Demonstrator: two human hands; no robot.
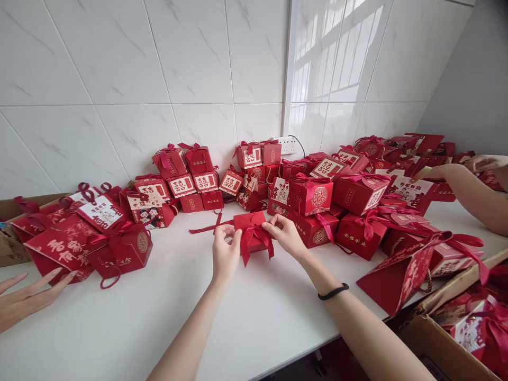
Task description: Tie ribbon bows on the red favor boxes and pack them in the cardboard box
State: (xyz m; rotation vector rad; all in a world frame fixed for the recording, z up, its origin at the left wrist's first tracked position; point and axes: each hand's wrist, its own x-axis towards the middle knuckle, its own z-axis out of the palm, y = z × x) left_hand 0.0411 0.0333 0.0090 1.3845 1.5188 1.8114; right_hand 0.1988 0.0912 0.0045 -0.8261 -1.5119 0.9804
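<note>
Ribbon [254,233], tied in a bow, sat between the two hands in the head view, just below the middle of the frame, on a small red box [246,218] that rested on the white surface [166,317]. From my remote seat I saw the left hand [224,254] with thumb and forefinger pinched narrow on the bow's left side, while the right hand [286,234] pinched its right loop; the tails hung over the box's front.

I judged the box light and thin-walled, folded card that would dent under a hard squeeze. The ribbon looked soft, glossy and apt to slip, so I reckoned the best hold was a gentle pinch on each loop near the knot, and, for the box, flat fingers on two opposite sides.

A loose strip [204,230] lay left of the box. Decorated boxes [311,196] were heaped right of center. A co-worker's hand [34,296] spread at the left edge, another person's arm [472,185] crossed the right edge, and a carton [444,338] filled the lower right corner.
</note>
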